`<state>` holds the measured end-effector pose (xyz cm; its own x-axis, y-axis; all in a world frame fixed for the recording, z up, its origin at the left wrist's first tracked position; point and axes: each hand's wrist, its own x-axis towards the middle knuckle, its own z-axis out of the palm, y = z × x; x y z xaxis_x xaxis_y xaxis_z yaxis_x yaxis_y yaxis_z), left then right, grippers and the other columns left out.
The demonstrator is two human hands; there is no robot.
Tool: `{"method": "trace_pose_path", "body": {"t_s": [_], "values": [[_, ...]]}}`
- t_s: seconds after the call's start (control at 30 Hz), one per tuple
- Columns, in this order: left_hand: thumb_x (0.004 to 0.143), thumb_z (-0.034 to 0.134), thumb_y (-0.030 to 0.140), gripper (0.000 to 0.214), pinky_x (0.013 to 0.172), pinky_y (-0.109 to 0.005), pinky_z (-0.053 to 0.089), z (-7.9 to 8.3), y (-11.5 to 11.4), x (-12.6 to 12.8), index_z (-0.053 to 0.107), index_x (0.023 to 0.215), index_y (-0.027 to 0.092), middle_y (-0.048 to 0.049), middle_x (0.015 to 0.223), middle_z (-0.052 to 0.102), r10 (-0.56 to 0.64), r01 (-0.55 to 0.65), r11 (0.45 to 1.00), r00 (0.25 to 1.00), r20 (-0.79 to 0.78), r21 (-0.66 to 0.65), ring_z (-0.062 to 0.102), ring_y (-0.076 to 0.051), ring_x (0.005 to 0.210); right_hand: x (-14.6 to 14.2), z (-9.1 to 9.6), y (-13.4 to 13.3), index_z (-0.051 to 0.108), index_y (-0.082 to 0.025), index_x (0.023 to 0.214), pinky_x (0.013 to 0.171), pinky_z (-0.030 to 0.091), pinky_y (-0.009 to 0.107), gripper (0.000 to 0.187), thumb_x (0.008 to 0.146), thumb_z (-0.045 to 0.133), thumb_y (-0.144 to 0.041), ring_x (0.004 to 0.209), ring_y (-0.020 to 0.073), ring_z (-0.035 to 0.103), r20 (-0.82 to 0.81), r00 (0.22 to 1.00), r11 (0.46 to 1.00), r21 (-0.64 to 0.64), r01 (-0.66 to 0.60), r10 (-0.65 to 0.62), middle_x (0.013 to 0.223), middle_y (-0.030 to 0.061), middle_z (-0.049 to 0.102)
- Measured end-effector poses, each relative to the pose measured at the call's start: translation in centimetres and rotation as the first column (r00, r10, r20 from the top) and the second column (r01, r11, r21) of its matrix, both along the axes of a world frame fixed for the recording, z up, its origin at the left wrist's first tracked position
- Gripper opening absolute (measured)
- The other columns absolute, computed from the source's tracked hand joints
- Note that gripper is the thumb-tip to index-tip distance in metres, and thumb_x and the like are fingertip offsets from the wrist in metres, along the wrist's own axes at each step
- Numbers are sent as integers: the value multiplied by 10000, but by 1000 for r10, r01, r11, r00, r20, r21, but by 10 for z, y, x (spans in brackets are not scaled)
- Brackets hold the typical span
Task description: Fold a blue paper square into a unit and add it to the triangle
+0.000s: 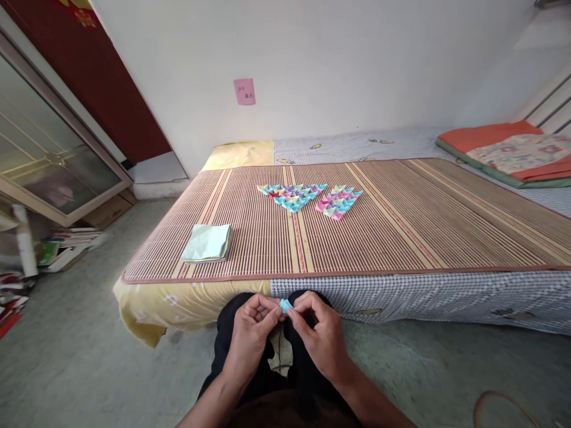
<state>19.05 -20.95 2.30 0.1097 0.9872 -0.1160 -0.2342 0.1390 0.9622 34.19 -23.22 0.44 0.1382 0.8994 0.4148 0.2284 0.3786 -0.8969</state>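
Observation:
My left hand [250, 333] and my right hand [319, 336] meet over my knees, just in front of the bed's edge. Both pinch a small light-blue folded paper piece [285, 305] between thumbs and fingertips. On the striped bamboo mat [401, 220] ahead lie two flat groups of folded paper pieces: a mostly blue and purple triangle [292, 195] and a pink and green patch [338, 201]. A stack of square paper sheets [207, 242], pale green on top, rests near the mat's front left corner.
The mat covers a low bed with a yellow sheet [178, 303] and a checked sheet [423, 294]. Folded orange bedding [508, 148] lies at the far right. A pink note [244, 91] sticks on the wall. Books [66, 246] and a glass-fronted cabinet [49, 148] stand left.

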Motion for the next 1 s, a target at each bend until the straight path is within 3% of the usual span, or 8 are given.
{"method": "trace_pose_path", "body": {"t_s": [0.17,0.27,0.37,0.53,0.67,1.0], "values": [[659,965,329,370,710,-252,554,0,2,2,754,913,164,-33,758,764,3,27,984,985,170,-173,687,-149,678,-1,-3,0,566,-229,825,680,510,282,164,968,637,-190,727,162,619,-8,1000,999,24,28,-28,784,-4,615],[683,951,397,360,669,-229,534,2,2,3,769,830,124,-65,730,755,-92,140,960,976,195,-244,665,-136,651,-1,-5,-1,563,-229,825,692,515,282,170,973,637,-192,736,162,623,-17,999,999,27,33,-33,786,-3,616],[735,913,436,355,633,-210,504,2,0,3,754,714,119,-72,679,735,-147,181,961,975,167,-210,625,-120,614,0,-6,-2,558,-231,823,702,525,288,177,983,631,-213,752,169,629,-20,999,999,21,25,-25,792,6,620],[767,881,471,355,634,-238,519,2,-1,1,766,749,135,-69,671,739,-154,159,981,987,53,-112,637,-147,612,2,-2,-2,598,-227,882,669,544,283,122,980,641,-286,712,171,662,-10,1000,998,-65,6,-7,779,7,663],[808,842,502,375,602,-254,526,4,-1,0,752,733,146,-69,665,742,-139,137,990,988,-72,-30,642,-159,586,4,1,-1,610,-222,831,611,511,267,212,1002,621,-347,632,158,638,32,997,988,-144,-59,64,713,-3,666],[823,829,492,366,601,-251,527,1,-1,0,751,740,145,-74,686,759,-96,94,995,990,-100,-27,657,-160,594,9,0,4,607,-206,794,556,435,261,315,1031,562,-408,593,145,563,-52,982,944,-269,-190,183,677,-6,613]]}}
